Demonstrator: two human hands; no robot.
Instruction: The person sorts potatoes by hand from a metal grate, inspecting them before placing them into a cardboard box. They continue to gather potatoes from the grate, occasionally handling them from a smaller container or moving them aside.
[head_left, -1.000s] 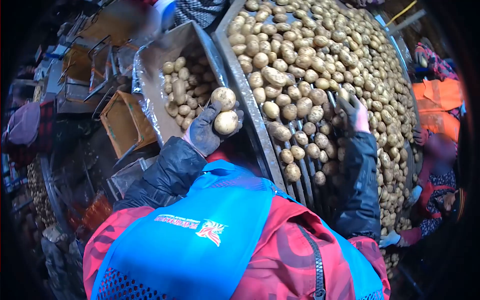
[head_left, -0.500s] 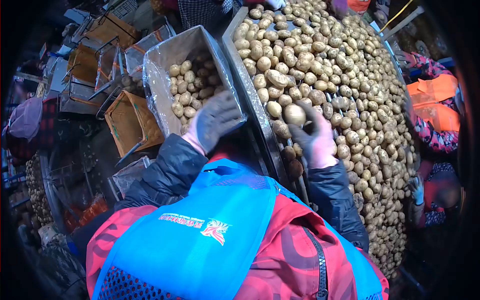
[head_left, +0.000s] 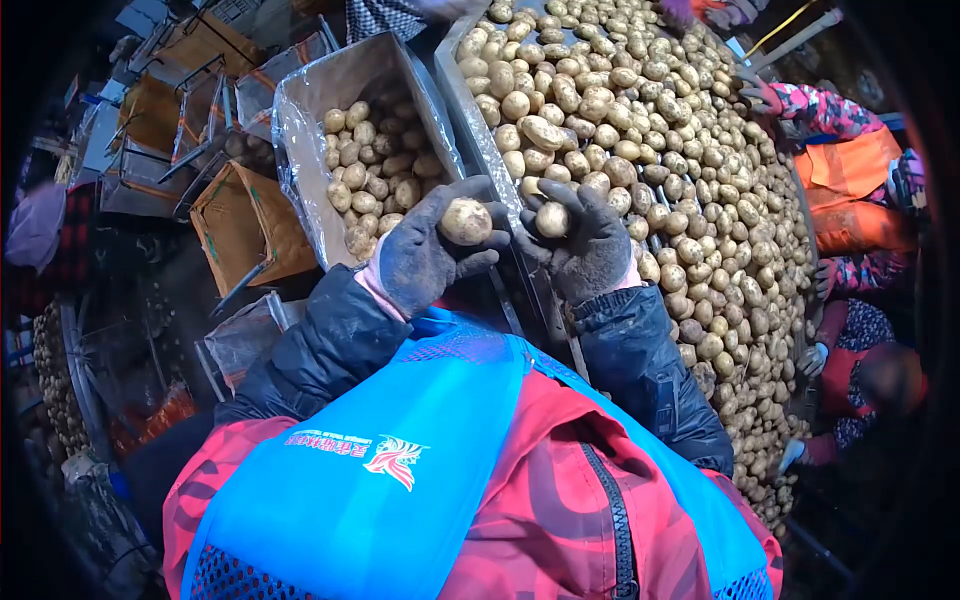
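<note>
My left hand (head_left: 422, 250), in a dark dirty glove, has its fingers round a potato (head_left: 466, 222) beside the near end of the plastic-lined box (head_left: 300, 170). Several potatoes (head_left: 364, 190) lie inside that box. Over the metal edge (head_left: 478, 140) of the sorting table, my right hand (head_left: 590, 240) grips another potato (head_left: 552, 220) between thumb and fingers. The two hands are close together but apart. A broad layer of potatoes (head_left: 700, 200) covers the table on the right.
Brown paper-lined containers (head_left: 250, 225) on metal frames stand at the left. Across the table are co-workers, one in an orange apron (head_left: 850, 165), another's gloved hand (head_left: 812, 360) at the far edge. A person with a light purple head covering (head_left: 35, 228) is at far left.
My left hand has closed round a potato and turned palm up. My right hand has moved left with a potato to the table's edge. The view has shifted slightly.
</note>
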